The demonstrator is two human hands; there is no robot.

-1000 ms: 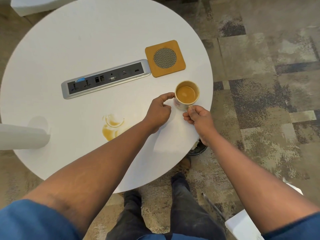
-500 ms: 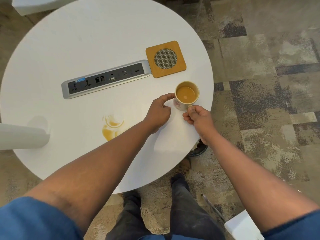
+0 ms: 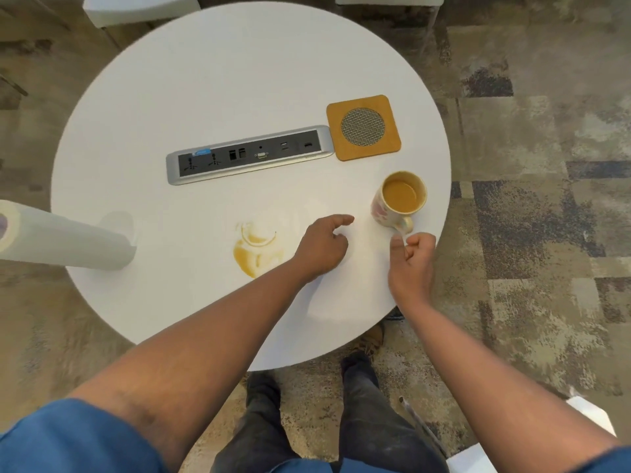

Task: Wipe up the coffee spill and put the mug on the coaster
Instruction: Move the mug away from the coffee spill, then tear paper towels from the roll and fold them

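Observation:
A floral mug [image 3: 399, 199] full of coffee stands on the round white table [image 3: 239, 80] near its right edge, handle toward me. The square cork coaster [image 3: 363, 127] lies just beyond it, bare. A brown coffee spill [image 3: 254, 249] spreads on the table left of my hands. My left hand [image 3: 322, 249] rests on the table between spill and mug, forefinger out, touching neither. My right hand [image 3: 411, 259] sits just below the handle with its fingers curled and holds nothing.
A paper towel roll [image 3: 65, 238] stands at the table's left edge. A silver socket strip [image 3: 249, 154] is set into the table's middle, touching the coaster's left corner. My feet and patterned carpet show below; white seats sit at the far edge and lower right.
My right hand has let go of the mug's handle and drawn back slightly. My left hand has come off the mug's side. The mug stands alone on the table.

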